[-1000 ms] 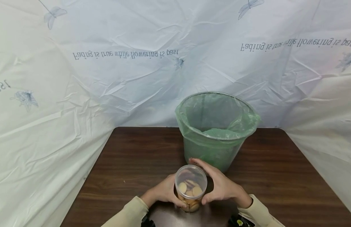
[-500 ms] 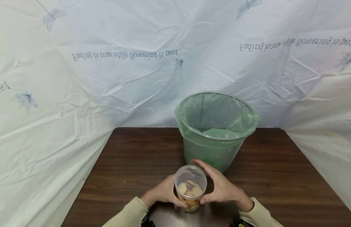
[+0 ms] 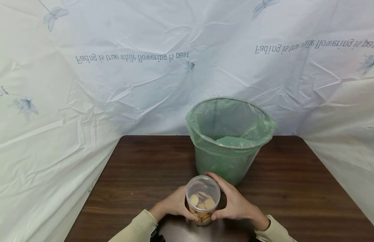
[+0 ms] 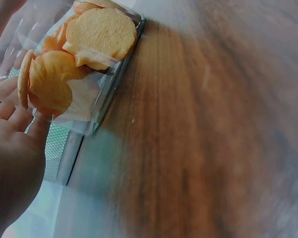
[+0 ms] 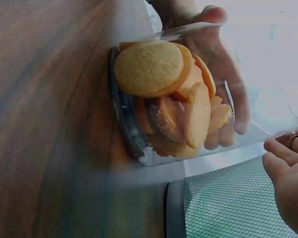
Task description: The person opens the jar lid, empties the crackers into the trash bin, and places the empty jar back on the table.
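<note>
A clear plastic jar [image 3: 203, 193] of round, flat golden biscuits [image 5: 149, 69] stands upright on the brown table, its round rim facing up. My left hand [image 3: 175, 202] grips it from the left, the thumb on the near side and the fingers behind, as the right wrist view shows through the plastic. On the other side my right hand [image 3: 235, 201] arches around the jar without wrapping it. Its thumb tip is right at the near wall and its straight index finger reaches behind the rim. A ring shows on one right-hand finger in the right wrist view.
Just behind the jar stands a mesh wastebasket [image 3: 226, 164] lined with a green plastic bag [image 3: 235, 142]. White printed sheeting [image 3: 138, 80] hangs behind and beside the table [image 3: 150, 161]. The table's far edge runs behind the wastebasket.
My right hand has closed in a little, its thumb shifting left and toward me, up to the jar. The left hand and the jar have hardly moved.
</note>
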The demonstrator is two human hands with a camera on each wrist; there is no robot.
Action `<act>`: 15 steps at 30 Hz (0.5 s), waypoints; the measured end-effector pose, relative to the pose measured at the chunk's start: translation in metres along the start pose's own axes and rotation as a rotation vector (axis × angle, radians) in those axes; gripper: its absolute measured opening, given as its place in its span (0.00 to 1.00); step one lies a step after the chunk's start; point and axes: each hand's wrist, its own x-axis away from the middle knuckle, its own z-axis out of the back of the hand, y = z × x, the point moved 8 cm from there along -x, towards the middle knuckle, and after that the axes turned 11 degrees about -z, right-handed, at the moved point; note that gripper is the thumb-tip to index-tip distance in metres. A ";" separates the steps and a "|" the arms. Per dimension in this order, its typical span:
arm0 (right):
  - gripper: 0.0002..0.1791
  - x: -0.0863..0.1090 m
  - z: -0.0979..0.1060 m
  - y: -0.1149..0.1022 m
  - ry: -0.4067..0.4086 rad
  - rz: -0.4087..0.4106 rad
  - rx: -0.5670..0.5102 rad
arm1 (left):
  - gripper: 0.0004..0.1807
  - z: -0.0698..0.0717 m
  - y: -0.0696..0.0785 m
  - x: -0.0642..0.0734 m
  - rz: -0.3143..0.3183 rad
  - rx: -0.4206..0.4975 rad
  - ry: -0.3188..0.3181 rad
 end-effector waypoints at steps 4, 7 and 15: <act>0.62 0.001 -0.002 -0.001 0.011 -0.006 -0.004 | 0.52 0.002 0.018 -0.004 -0.011 0.004 -0.011; 0.62 0.002 -0.003 -0.001 0.017 -0.002 -0.016 | 0.51 0.003 0.027 -0.007 -0.010 -0.002 -0.020; 0.61 0.002 -0.002 -0.003 0.011 0.011 -0.089 | 0.50 0.003 0.031 -0.007 -0.015 0.003 -0.002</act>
